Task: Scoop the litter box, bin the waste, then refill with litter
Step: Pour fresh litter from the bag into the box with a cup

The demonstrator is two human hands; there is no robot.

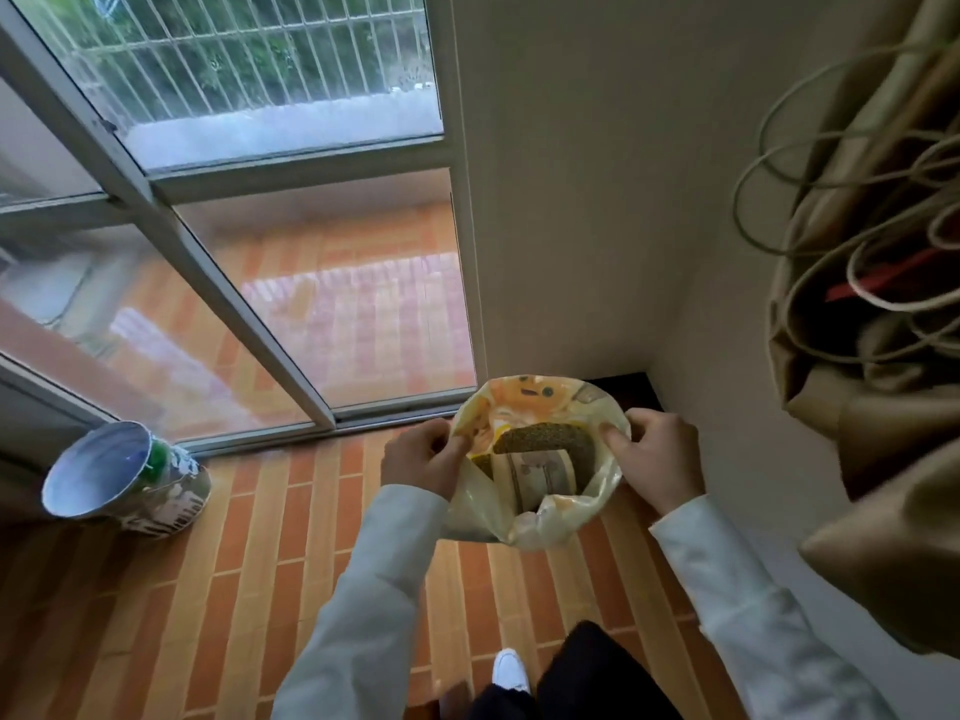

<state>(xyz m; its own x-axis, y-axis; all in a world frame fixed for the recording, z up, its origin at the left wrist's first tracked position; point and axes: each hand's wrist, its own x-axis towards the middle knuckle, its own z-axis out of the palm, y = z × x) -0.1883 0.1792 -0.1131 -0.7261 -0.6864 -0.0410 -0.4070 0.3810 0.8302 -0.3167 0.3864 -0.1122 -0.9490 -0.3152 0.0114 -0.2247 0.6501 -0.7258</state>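
Observation:
I hold a yellow plastic litter bag (540, 517) open in front of me, above the tiled floor. My left hand (423, 459) grips the left edge of its mouth and my right hand (657, 459) grips the right edge, pulling the opening wide. Inside the bag I see dark granular litter (540, 439) lying against the far side. A cartoon face is printed on the bag's upper inner wall. No litter box or scoop is in view.
A paint-splattered bucket (124, 480) lies tilted on the orange brick-pattern floor at the left, by the sliding glass door (291, 314). A white wall corner stands ahead. Brown paper bags with cord handles (872, 304) hang at the right. My white shoe (511, 670) shows below.

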